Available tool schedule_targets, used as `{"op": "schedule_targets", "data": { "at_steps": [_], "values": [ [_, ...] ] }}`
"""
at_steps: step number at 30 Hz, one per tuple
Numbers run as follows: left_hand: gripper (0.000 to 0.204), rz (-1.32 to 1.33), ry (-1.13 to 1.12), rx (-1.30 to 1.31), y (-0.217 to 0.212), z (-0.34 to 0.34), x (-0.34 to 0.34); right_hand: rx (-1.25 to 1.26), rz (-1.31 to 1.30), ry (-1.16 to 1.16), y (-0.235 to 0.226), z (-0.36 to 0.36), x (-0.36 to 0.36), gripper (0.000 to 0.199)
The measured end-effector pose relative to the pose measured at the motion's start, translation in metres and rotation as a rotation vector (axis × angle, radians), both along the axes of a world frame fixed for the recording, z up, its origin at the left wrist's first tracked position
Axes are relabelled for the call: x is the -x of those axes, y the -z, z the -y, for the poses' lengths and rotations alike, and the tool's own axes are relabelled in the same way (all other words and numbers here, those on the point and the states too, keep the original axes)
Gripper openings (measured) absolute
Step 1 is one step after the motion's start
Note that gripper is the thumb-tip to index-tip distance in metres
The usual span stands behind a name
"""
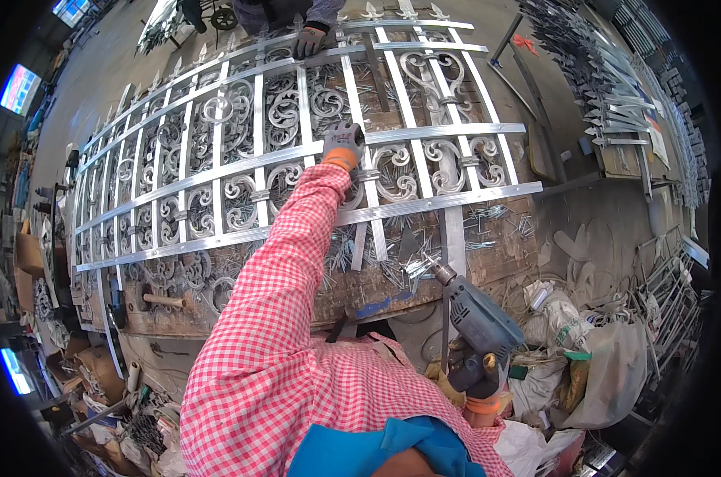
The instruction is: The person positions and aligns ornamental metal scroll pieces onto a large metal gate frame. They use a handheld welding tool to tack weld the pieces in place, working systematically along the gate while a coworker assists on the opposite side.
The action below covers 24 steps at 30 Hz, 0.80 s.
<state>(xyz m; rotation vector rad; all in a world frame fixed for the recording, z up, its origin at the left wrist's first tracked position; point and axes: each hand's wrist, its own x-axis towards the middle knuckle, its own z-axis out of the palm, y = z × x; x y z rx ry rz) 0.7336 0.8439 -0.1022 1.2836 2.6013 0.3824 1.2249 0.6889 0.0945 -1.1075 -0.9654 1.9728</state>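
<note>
Drill (478,322) gripped in right hand (473,381), long axis tilted, bit aimed up-left toward metal gate (297,151); left hand (343,145) closed on a gate bar.

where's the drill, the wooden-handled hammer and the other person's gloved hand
drill (481,322): head view, on its blue-grey body, held in the right hand near the lower edge
wooden-handled hammer (163,300): head view, on the wooden handle, lying on the bench at left
co-worker's gloved hand (307,41): head view, on the glove's back, at the gate's far edge
</note>
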Motion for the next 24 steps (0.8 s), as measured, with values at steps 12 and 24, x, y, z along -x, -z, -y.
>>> {"op": "schedule_targets", "data": {
  "at_steps": [12, 24],
  "values": [
    [0.037, 0.477, 0.330, -0.444, -0.047, 0.203, -0.131, -0.124, -0.204, -0.107, -0.018, 0.037, 0.023, 0.090],
    [0.032, 1.035, 0.391, -0.457, -0.120, 0.472, -0.091, -0.125, 0.016, -0.226, -0.007, 0.225, 0.158, 0.056]
  ]
}}
